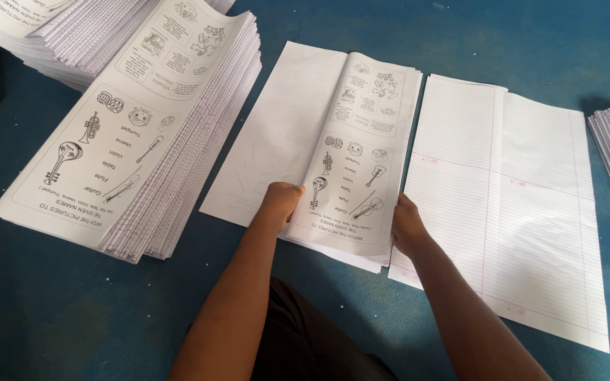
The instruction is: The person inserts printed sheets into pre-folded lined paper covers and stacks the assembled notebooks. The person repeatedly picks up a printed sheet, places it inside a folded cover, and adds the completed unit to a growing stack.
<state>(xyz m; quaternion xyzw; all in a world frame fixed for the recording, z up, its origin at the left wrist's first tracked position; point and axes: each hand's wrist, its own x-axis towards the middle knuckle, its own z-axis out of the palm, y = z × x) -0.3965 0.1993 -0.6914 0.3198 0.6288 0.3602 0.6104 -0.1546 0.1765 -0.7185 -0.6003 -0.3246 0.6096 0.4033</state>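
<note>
Both forearms are extending forward. The left hand (279, 200) is curling closed, fingers flexed. The right hand (407, 227) is pressing sideways, fingers tucked.

printed sheet bundle (351, 159): thin white paper, matt, printed in black line drawings; gripped at its near edge by the left hand (279, 203) and right hand (408, 227)
blank sheet (277, 134): plain white paper, smooth, faintly creased
ruled sheets (510, 204): white paper, matt, lined in fine grey and pink
tall stack (142, 127): same printed paper, edges seen as fine layered leaves
floor covering (51, 303): blue, matt, slightly mottled and scuffed
</note>
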